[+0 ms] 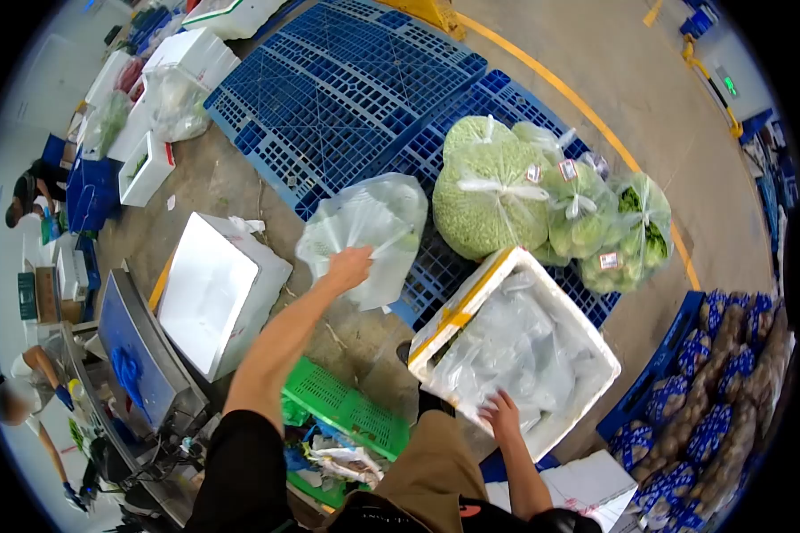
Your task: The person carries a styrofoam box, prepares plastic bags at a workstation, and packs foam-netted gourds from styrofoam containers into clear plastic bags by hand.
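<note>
My left hand [351, 269], its arm stretched forward, is closed on a translucent plastic bag [373, 218] with something pale green inside. The bag is at the edge of the blue pallet; whether it rests there or hangs I cannot tell. Close to my body, my right hand [501, 414] reaches over the near edge of a white foam box [587, 391] with yellow tape. Its fingers are apart, beside the clear plastic [507, 346] inside the box. Just beyond, a large tied bag of chopped green vegetable [484, 200] sits on the pallet.
Blue pallets [338, 80] cover the floor ahead. An open white foam box [200, 298] and a steel cart [142, 346] stand left. A green crate [347, 404] of waste is by my legs. Netted sacks [707, 391] lie right. Another person [36, 382] is at far left.
</note>
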`<action>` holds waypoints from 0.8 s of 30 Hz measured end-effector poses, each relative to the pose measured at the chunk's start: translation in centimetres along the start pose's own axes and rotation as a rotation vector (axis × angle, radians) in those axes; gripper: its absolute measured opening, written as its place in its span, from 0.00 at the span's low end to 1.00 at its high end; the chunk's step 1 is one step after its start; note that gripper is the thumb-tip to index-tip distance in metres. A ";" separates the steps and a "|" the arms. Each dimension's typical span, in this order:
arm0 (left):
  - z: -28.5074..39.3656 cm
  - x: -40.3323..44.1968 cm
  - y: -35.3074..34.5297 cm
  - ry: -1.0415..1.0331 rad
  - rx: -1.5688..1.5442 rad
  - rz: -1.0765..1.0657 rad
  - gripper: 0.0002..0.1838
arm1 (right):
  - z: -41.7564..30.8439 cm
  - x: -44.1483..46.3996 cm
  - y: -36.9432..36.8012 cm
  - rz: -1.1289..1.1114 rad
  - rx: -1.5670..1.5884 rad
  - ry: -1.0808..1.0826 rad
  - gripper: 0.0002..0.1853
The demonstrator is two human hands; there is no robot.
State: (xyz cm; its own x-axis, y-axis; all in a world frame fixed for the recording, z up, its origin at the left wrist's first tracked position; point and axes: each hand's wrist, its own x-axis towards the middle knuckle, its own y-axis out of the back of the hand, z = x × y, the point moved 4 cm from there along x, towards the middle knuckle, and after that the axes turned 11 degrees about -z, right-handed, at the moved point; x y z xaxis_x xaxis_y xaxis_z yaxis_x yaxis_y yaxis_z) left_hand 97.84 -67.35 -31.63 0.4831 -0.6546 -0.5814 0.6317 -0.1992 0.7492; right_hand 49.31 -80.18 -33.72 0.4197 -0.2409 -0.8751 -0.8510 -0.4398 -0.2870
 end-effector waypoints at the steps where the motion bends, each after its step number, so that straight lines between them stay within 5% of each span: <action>1: -0.2 2.8 -1.4 -0.002 -0.020 0.005 0.08 | 0.6 -1.0 3.6 0.151 -0.089 -0.014 0.31; 5: 2.4 10.7 -1.8 -0.108 0.011 0.266 0.10 | 4.7 -5.0 13.2 0.361 -0.176 -0.125 0.23; 8: 4.9 10.3 1.7 -0.206 0.110 0.369 0.09 | 6.1 -5.0 11.1 0.347 -0.246 -0.254 0.24; 12: 4.2 5.3 -2.3 -0.115 -0.424 0.164 0.08 | 5.2 0.8 2.7 0.031 -0.546 -0.143 0.25; 18: 1.5 -16.0 -19.2 0.167 -0.719 0.029 0.11 | 0.8 4.9 -10.6 -0.354 -0.779 0.039 0.22; 22: -0.1 -33.7 -32.4 0.475 -0.766 -0.102 0.12 | 2.3 5.5 -10.3 -0.429 -1.084 0.025 0.20; 24: -0.2 -42.2 -38.7 0.674 -0.890 -0.003 0.12 | 4.1 6.2 -8.8 -0.462 -1.362 0.059 0.20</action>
State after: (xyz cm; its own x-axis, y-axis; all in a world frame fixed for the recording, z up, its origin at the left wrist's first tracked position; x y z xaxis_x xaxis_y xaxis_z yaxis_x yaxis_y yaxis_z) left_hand 53.10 -31.88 -36.11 0.5408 -0.0715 -0.8381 0.7117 0.5699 0.4107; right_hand 58.10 -74.23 -38.22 0.6103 0.1288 -0.7816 0.3062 -0.9484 0.0828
